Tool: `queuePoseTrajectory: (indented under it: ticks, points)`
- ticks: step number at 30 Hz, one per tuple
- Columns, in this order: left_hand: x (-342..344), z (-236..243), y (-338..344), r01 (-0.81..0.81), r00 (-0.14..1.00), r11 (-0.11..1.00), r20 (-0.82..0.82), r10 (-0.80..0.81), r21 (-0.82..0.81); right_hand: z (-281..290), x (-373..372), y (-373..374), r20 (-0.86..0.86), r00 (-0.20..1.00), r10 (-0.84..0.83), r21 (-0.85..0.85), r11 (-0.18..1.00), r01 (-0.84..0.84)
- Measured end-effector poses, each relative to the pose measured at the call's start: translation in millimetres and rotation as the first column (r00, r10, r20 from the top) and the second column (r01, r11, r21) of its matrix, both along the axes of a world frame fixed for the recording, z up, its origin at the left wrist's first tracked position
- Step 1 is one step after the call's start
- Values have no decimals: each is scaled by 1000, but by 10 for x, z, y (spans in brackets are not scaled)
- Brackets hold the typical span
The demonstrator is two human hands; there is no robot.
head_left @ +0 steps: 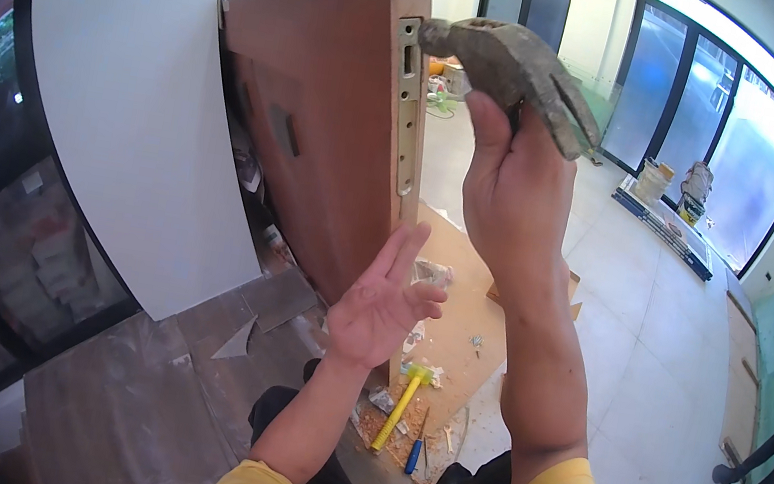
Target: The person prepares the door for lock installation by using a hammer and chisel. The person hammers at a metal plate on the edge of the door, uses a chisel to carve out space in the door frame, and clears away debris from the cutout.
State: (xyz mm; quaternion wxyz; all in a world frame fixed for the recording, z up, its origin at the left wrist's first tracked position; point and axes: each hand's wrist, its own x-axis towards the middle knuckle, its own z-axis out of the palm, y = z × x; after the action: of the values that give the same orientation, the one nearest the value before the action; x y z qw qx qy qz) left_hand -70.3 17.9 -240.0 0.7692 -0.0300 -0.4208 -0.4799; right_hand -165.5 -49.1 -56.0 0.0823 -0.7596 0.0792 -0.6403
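A reddish-brown wooden door (320,90) stands upright in front of me, its narrow edge turned my way. Set into that edge is a long metal lock plate (407,114) with several holes and a rectangular slot. My right hand (521,192) is closed round a claw hammer (507,58), raised so the round striking face is at the door edge by the plate's upper end; whether they touch I cannot tell. Below the plate, my left hand (379,307) is open, palm up, with fingers stretched toward the door edge. Its fingertips are at or very near the wood.
On the floor lie a yellow-handled mallet (399,408), a blue-handled screwdriver (415,452), wood shavings and a brown board (460,355). A white wall panel (146,102) borders the door's left. Buckets (655,181) and stacked strips (663,228) stand by the far-right glass doors.
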Motion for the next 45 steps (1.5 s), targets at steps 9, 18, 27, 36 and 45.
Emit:
queuePoseTrajectory:
  ticks: [9, 18, 27, 36, 45]
  points:
    - [20, -4, -45, 11, 1000, 1000, 19, -11, -26, -8, 240, -112, -9, 1000, -27, -3, 1000, 27]
    - [69, -140, -84, -951, 308, 240, 496, 812, 196, -41, 311, -190, 26, 994, -102, -176, 979, 105]
    - [273, 107, -311, -998, 63, 29, 637, 768, 63, -58, 201, -45, 166, 986, 3, -70, 998, 9]
    - [357, 96, -446, -997, -11, -56, 625, 781, 52, -138, 285, -18, 246, 968, -43, -52, 997, 57]
    - [444, 94, -422, -997, 29, -21, 633, 773, 71, -72, 108, 77, 221, 973, -69, -33, 996, 79]
